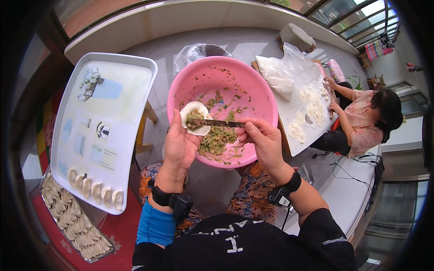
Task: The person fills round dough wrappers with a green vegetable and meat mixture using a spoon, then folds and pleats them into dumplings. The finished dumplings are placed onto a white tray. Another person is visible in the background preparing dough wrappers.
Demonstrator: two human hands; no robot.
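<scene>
A round dough wrapper [204,111] lies on the fingers and palm of my left hand [181,145], with green-flecked filling [192,119] in its middle. My right hand [262,137] grips a flat, narrow metal spreader [225,123], whose far end touches the filling. Both hands are over the near side of a large pink basin [190,79]. More chopped filling [217,140] lies in the basin's bottom and sticks to its wall.
To the left, a white tray [134,61] bears a row of dumplings [96,191]; below it, a metal tray holds many more dumplings [73,223]. At right, another person [368,118] works at a board with dough wrappers [312,101] and plastic bags [279,71].
</scene>
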